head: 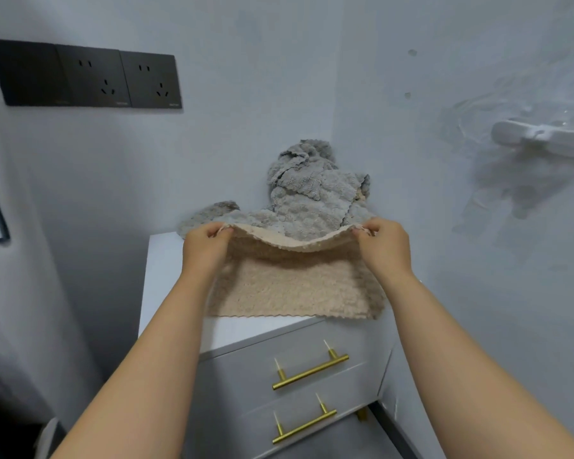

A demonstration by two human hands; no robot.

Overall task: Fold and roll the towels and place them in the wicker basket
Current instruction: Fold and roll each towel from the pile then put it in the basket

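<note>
A beige fluffy towel (292, 286) lies on the white cabinet top (166, 279). Its far edge is lifted off the surface. My left hand (206, 246) pinches the far left corner and my right hand (381, 246) pinches the far right corner, so the raised edge sags between them. Behind it a crumpled heap of grey towels (312, 193) is piled in the corner against the wall. No wicker basket is in view.
The cabinet has two drawers with brass bar handles (309, 372) below the towel. Black wall sockets (87, 76) sit at upper left. A white plastic shelf (544, 140) juts from the right wall. Walls close in behind and right.
</note>
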